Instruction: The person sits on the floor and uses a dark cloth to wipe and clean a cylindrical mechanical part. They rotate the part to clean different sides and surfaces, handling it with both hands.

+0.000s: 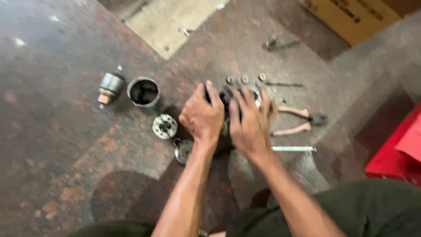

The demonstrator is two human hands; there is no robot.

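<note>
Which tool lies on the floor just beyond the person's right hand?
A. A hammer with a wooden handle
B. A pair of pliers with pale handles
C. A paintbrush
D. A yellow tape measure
B: a pair of pliers with pale handles and dark jaws lies on the stone floor, close to the right hand, with a thin metal rod beside it.
</note>
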